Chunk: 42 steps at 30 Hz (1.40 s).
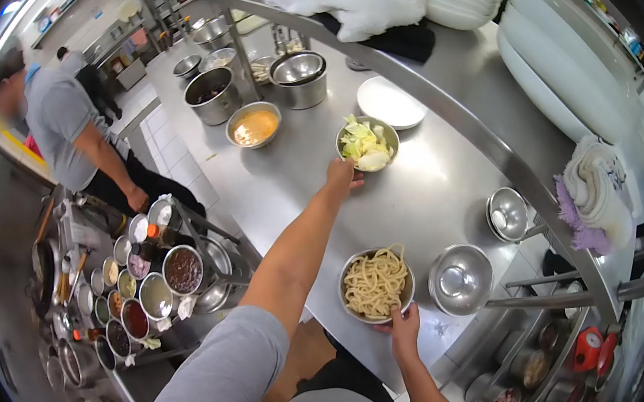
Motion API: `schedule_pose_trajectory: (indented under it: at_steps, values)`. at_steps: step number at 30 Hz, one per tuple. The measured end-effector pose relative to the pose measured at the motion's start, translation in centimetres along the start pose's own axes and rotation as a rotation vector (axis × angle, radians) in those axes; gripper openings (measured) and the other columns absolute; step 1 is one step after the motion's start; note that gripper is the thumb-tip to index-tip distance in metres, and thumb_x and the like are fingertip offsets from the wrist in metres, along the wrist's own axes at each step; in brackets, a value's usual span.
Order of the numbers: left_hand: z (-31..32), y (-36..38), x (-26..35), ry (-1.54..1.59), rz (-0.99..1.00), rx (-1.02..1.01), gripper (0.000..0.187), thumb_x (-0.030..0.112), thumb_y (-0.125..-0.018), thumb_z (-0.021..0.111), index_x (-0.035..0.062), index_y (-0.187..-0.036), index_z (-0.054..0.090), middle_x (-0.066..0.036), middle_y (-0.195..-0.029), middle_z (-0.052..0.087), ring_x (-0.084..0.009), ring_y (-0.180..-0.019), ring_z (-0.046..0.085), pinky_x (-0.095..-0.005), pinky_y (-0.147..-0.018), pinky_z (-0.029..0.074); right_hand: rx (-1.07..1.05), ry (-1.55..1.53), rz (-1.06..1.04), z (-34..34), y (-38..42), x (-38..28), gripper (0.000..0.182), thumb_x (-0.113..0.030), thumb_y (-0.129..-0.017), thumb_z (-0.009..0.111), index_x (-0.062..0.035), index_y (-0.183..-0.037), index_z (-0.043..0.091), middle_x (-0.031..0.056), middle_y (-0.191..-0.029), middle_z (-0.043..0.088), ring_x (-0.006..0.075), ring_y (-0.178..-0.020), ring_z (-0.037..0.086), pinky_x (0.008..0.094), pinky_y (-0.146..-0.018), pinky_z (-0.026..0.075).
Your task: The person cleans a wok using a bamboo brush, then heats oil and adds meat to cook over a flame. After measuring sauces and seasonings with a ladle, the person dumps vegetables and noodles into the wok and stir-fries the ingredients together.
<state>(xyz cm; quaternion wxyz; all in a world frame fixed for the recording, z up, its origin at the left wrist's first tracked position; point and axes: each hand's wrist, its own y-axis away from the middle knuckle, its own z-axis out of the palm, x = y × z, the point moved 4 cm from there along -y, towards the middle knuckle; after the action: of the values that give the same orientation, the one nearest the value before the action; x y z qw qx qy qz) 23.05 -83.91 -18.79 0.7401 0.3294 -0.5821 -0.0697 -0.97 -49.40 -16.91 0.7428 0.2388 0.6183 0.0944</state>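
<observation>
My left hand (344,175) reaches forward to the near-left rim of a metal bowl of chopped cabbage (366,145), its fingers closed on that edge. Closer to me, my right hand (404,330) grips the lower right rim of a metal bowl of thick noodles (377,284); the thumb is on the rim and the fingers go under the side. Both bowls sit upright at the steel table. A white plate (390,103) lies just behind the cabbage bowl. Beside the noodles stands a bare metal bowl (460,280).
Sauce-filled bowl (254,125) and metal pots (212,97) stand at the back left. Seasoning containers (184,269) crowd a rack on my left, where a person (79,125) stands. A steel shelf rail (403,73) crosses overhead; small bowls (507,214) sit by the right edge.
</observation>
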Motion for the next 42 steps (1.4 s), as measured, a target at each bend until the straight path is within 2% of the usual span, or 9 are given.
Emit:
schedule_pose_trajectory:
  at_steps: [2, 9, 19, 27, 31, 33, 38, 40, 42]
  values:
    - [-3.7, 0.4, -2.3, 0.212, 0.065, -0.206, 0.029, 0.016, -0.092, 0.053, 0.0039, -0.119, 0.052, -0.013, -0.101, 0.062, -0.0250, -0.081, 0.066, -0.0407, -0.062, 0.062, -0.075, 0.062, 0.011, -0.4, 0.0, 0.6, 0.020, -0.010, -0.097, 0.055, -0.0005, -0.112, 0.047, 0.0095, -0.099, 0.054, 0.0212, -0.081, 0.066, 0.0350, -0.056, 0.063]
    - [-29.5, 22.1, -9.0, 0.268, 0.189, 0.120, 0.022, 0.013, -0.093, 0.056, 0.0025, -0.112, 0.052, -0.012, -0.104, 0.064, -0.0237, -0.090, 0.068, -0.0407, -0.074, 0.062, -0.520, 0.528, -0.175, 4.7, -2.7, -0.9, 0.012, -0.006, -0.092, 0.059, -0.0011, -0.092, 0.048, 0.0082, -0.083, 0.056, 0.0184, -0.063, 0.064, 0.0302, -0.045, 0.058]
    - [-59.5, 70.8, -34.4, 0.214, 0.315, 1.183, 0.015, 0.013, -0.092, 0.060, 0.0024, -0.087, 0.051, -0.006, -0.091, 0.057, -0.0165, -0.083, 0.062, -0.0345, -0.063, 0.062, -1.539, 0.885, -0.202, 26.8, 13.0, 9.7, 0.023, -0.009, -0.087, 0.066, -0.0057, -0.083, 0.043, 0.0054, -0.069, 0.053, 0.0161, -0.050, 0.060, 0.0310, -0.038, 0.054]
    - [-49.5, 99.8, -56.1, 0.929, 0.272, 1.805, 0.022, 0.014, -0.091, 0.058, 0.0009, -0.109, 0.055, -0.010, -0.100, 0.060, -0.0198, -0.086, 0.065, -0.0355, -0.070, 0.062, -2.160, 1.266, -0.167, 36.2, 49.6, 29.1, 0.018, -0.005, -0.082, 0.063, -0.0054, -0.084, 0.045, 0.0083, -0.065, 0.053, 0.0218, -0.045, 0.060, 0.0333, -0.035, 0.050]
    - [-42.0, 107.2, -61.4, 1.138, 0.382, 1.988, 0.026, 0.014, -0.091, 0.057, 0.0018, -0.114, 0.054, -0.011, -0.102, 0.060, -0.0210, -0.088, 0.066, -0.0371, -0.071, 0.061, -2.378, 0.933, -0.614, 43.5, 69.6, 37.3, 0.021, -0.008, -0.086, 0.064, -0.0089, -0.081, 0.044, 0.0041, -0.066, 0.050, 0.0181, -0.056, 0.061, 0.0353, -0.040, 0.053]
    - [-38.6, 109.7, -62.7, 1.223, 0.384, 2.171, 0.022, 0.014, -0.091, 0.056, 0.0027, -0.110, 0.054, -0.011, -0.101, 0.061, -0.0220, -0.085, 0.066, -0.0372, -0.071, 0.061, -2.346, 0.800, -0.363, 44.9, 80.7, 37.3, 0.021, -0.011, -0.087, 0.064, -0.0090, -0.083, 0.044, 0.0040, -0.066, 0.049, 0.0163, -0.050, 0.055, 0.0336, -0.041, 0.052]
    - [-33.3, 112.9, -63.3, 1.353, 0.320, 2.412, 0.016, 0.013, -0.090, 0.056, 0.0053, -0.104, 0.053, -0.011, -0.102, 0.063, -0.0228, -0.086, 0.067, -0.0354, -0.069, 0.060, -2.288, 0.642, -1.027, 49.6, 102.0, 42.8, 0.014, -0.008, -0.085, 0.061, -0.0063, -0.088, 0.047, 0.0157, -0.071, 0.057, 0.0280, -0.059, 0.065, 0.0422, -0.048, 0.054]
    - [-33.0, 113.7, -61.6, 1.371, 0.332, 2.491, 0.016, 0.013, -0.090, 0.056, 0.0059, -0.104, 0.053, -0.011, -0.103, 0.063, -0.0231, -0.086, 0.067, -0.0350, -0.068, 0.060, -2.201, 0.073, -1.493, 48.8, 109.0, 43.5, 0.013, -0.007, -0.087, 0.053, -0.0043, -0.100, 0.050, 0.0261, -0.089, 0.062, 0.0497, -0.079, 0.062, 0.0550, -0.071, 0.051]
    - [-33.6, 113.8, -59.6, 1.435, 0.439, 2.571, 0.018, 0.013, -0.090, 0.055, 0.0071, -0.107, 0.054, -0.011, -0.105, 0.064, -0.0245, -0.086, 0.068, -0.0344, -0.067, 0.059, -2.226, 0.144, -1.703, 47.6, 114.6, 47.4, 0.017, -0.003, -0.089, 0.051, -0.0046, -0.106, 0.048, 0.0240, -0.100, 0.061, 0.0439, -0.084, 0.066, 0.0511, -0.070, 0.055]
